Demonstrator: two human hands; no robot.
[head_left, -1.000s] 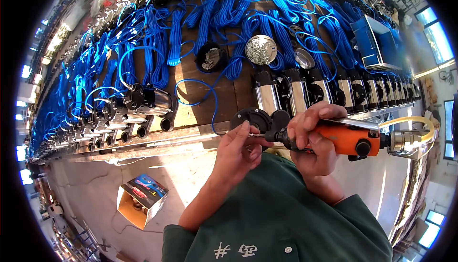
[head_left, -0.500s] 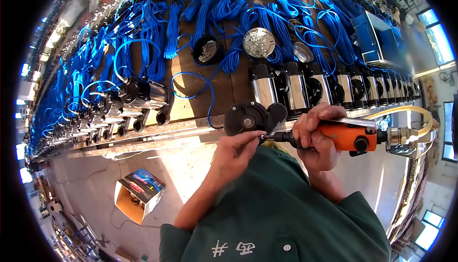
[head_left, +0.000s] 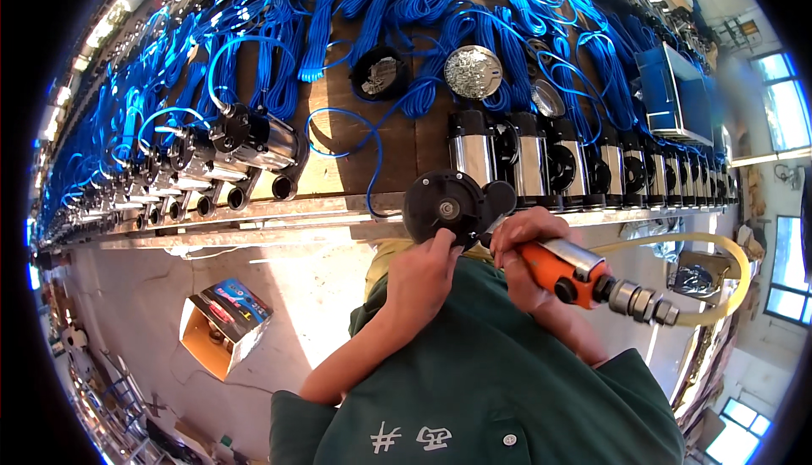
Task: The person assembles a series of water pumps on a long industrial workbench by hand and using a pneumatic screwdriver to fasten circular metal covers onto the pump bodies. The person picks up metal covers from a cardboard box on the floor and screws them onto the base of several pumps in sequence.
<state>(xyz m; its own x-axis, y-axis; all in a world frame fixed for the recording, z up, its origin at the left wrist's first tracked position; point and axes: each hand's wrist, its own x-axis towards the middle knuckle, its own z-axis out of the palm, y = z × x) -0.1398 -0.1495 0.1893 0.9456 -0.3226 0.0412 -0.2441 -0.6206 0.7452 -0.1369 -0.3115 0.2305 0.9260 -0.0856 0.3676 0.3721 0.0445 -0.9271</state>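
Observation:
A round black pump end (head_left: 444,209) faces me at the near table edge, with a metal hub at its centre and a round side outlet on its right. At its lower rim, the fingertips of my left hand (head_left: 420,277) are pinched together; anything between them is too small or hidden. My right hand (head_left: 523,249) wraps around an orange air screwdriver (head_left: 560,272), held tilted with its front end toward the pump's lower right. The driver's tip is mostly hidden beside my fingers. From its rear fitting runs a yellowish air hose (head_left: 737,283).
Silver-and-black pumps (head_left: 529,156) line the right table edge, others (head_left: 254,139) the left. Behind lie blue cable coils (head_left: 317,33), a dish of small metal parts (head_left: 474,71), a black bowl (head_left: 379,73) and a blue bin (head_left: 674,97). An open carton (head_left: 224,327) sits on the floor.
The air screwdriver has swung, its rear dropping lower and toward me. My left fingertips have moved from the driver's tip, where they pinched a small screw, up to the pump's lower rim.

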